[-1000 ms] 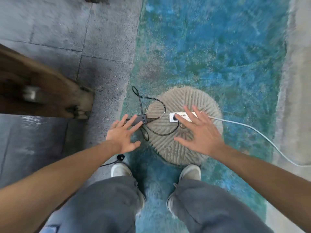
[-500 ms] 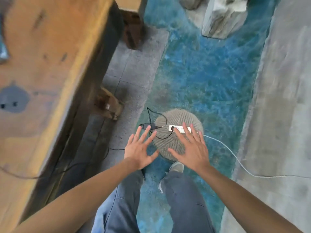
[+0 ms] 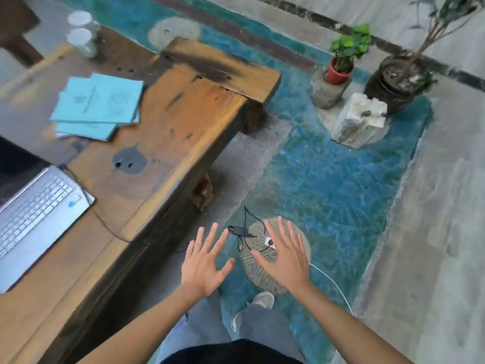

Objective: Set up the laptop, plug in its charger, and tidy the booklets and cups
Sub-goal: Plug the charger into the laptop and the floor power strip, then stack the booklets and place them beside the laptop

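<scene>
An open silver laptop [image 3: 36, 206] sits at the left on the wooden table [image 3: 168, 132], a black cable running from its corner over the table edge to the charger brick [image 3: 239, 230] on the floor. The charger plugs into a white power strip [image 3: 270, 243] lying on a round stone. Light blue booklets [image 3: 97, 106] lie in a loose pile further back on the table. Two white cups [image 3: 81, 30] stand at the far end. My left hand [image 3: 203, 264] and my right hand [image 3: 284, 258] hover above the floor with fingers spread, holding nothing.
A round ribbed stone [image 3: 262, 271] is set in the blue floor below my hands. A white cord [image 3: 333, 285] trails right from the strip. A red potted plant [image 3: 341, 64], a dark pot [image 3: 399, 80] and a pale rock [image 3: 359, 122] stand at the back right.
My view has risen from the floor, bringing the table, laptop, booklets and cups into sight. Both hands have lifted away from the charger and power strip, still spread.
</scene>
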Demonstrator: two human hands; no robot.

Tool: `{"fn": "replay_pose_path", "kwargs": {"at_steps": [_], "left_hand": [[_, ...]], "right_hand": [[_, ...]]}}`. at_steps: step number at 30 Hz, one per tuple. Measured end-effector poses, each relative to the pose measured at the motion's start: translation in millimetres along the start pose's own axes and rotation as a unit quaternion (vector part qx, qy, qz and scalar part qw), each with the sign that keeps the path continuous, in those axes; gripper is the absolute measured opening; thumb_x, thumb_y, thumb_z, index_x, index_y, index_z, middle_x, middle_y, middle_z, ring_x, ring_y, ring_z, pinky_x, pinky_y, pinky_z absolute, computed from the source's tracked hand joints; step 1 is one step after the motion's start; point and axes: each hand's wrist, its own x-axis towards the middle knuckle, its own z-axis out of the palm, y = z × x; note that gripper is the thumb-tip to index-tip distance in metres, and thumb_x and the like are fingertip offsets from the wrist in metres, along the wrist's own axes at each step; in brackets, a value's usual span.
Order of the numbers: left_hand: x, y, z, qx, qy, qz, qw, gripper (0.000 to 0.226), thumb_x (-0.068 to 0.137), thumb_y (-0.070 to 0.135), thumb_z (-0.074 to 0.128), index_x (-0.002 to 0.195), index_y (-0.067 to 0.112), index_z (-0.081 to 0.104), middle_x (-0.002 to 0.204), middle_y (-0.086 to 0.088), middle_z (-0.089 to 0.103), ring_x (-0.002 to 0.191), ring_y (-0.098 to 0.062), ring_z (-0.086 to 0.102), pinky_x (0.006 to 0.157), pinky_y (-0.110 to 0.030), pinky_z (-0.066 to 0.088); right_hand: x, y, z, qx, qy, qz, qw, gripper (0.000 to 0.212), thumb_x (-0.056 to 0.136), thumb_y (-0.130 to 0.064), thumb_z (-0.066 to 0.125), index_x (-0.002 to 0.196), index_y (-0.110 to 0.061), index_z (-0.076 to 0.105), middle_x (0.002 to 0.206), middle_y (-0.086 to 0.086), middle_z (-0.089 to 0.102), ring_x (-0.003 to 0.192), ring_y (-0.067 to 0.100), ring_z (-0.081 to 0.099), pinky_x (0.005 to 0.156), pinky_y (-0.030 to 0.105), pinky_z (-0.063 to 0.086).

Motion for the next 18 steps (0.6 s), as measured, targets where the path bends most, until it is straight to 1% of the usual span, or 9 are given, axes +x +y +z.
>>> {"fn": "replay_pose_path", "kwargs": {"at_steps": [2, 4, 9, 13, 16, 18], "left_hand": [[-6, -11, -6, -0.014, 0.024, -0.015, 1.0, 0.076, 0.09, 0.073, 0.018, 0.156, 0.045, -0.008, 0.166, 0.01, -0.018, 0.155, -0.028, -0.013, 0.125, -0.052, 0.011], [-9, -25, -14, -0.052, 0.049, -0.023, 0.997, 0.075, 0.092, 0.071, 0.021, 0.157, 0.044, -0.004, 0.167, 0.01, -0.015, 0.155, -0.029, -0.011, 0.124, -0.053, 0.013], [-8, -60, -33, -0.119, 0.097, -0.027, 0.988, 0.069, 0.098, 0.065, 0.026, 0.157, 0.045, -0.002, 0.168, 0.013, -0.015, 0.155, -0.024, -0.017, 0.124, -0.05, 0.006], [10, -87, -55, -0.152, 0.115, -0.056, 0.98, 0.067, 0.1, 0.06, 0.032, 0.157, 0.045, 0.0, 0.168, 0.011, -0.013, 0.155, -0.025, -0.016, 0.125, -0.052, 0.006], [37, -109, -75, -0.161, 0.14, -0.072, 0.974, 0.069, 0.097, 0.064, 0.026, 0.158, 0.043, 0.002, 0.168, 0.009, -0.01, 0.155, -0.026, -0.012, 0.125, -0.05, 0.009], [55, -124, -88, -0.179, 0.162, -0.079, 0.967, 0.068, 0.097, 0.065, 0.026, 0.158, 0.044, 0.003, 0.168, 0.011, -0.011, 0.155, -0.025, -0.014, 0.123, -0.047, 0.007]], "right_hand": [[12, -13, -3, 0.011, -0.016, -0.023, 1.0, 0.086, 0.084, -0.089, 0.032, 0.157, -0.05, 0.01, 0.169, -0.012, 0.0, 0.157, 0.014, -0.005, 0.126, 0.048, 0.011], [25, -27, -5, 0.012, -0.029, -0.051, 0.998, 0.084, 0.085, -0.088, 0.031, 0.157, -0.051, 0.006, 0.168, -0.014, -0.002, 0.157, 0.013, -0.007, 0.127, 0.048, 0.011], [69, -71, -14, 0.011, -0.046, -0.1, 0.994, 0.083, 0.087, -0.087, 0.03, 0.157, -0.05, 0.008, 0.169, -0.013, 0.004, 0.156, 0.013, -0.009, 0.127, 0.047, 0.008], [109, -111, -21, 0.007, -0.055, -0.111, 0.992, 0.081, 0.088, -0.086, 0.032, 0.157, -0.052, 0.006, 0.169, -0.015, 0.0, 0.155, 0.01, -0.016, 0.125, 0.043, 0.0], [143, -136, -22, 0.007, -0.07, -0.125, 0.99, 0.081, 0.087, -0.086, 0.031, 0.156, -0.052, 0.007, 0.169, -0.015, -0.001, 0.154, 0.009, -0.017, 0.126, 0.044, 0.002], [166, -150, -21, -0.004, -0.081, -0.132, 0.988, 0.081, 0.087, -0.087, 0.031, 0.156, -0.052, 0.007, 0.169, -0.015, -0.001, 0.154, 0.009, -0.017, 0.127, 0.045, 0.003]]}}
